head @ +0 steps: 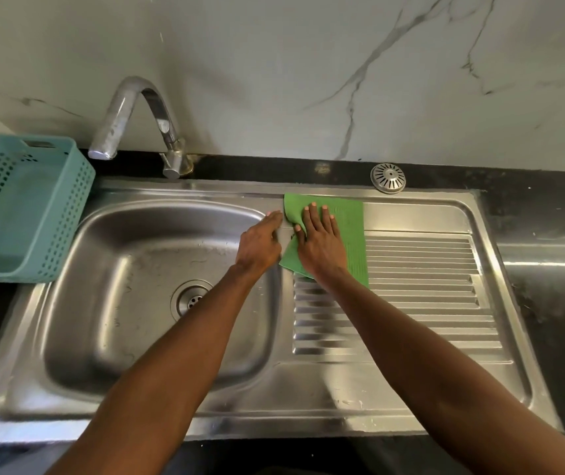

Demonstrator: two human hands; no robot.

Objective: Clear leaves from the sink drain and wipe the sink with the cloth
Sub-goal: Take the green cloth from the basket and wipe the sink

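Note:
A green cloth (pixel 349 231) lies flat on the far part of the steel drainboard (pixel 421 269), just right of the sink basin (pixel 130 269). My right hand (pixel 320 241) presses down on the cloth with straight, spread fingers; the cloth bunches a little under its thumb side. My left hand (pixel 260 245) rests on the ridge between basin and drainboard, fingertips reaching toward the cloth's left edge. The drain (pixel 190 299) sits open at the basin's bottom, partly behind my left forearm, with no leaves visible on it.
A curved chrome tap (pixel 144 121) stands behind the basin. A teal perforated basket (pixel 24 207) sits on the black counter at the left. A round metal strainer (pixel 388 177) lies on the counter behind the drainboard. A marble wall backs everything.

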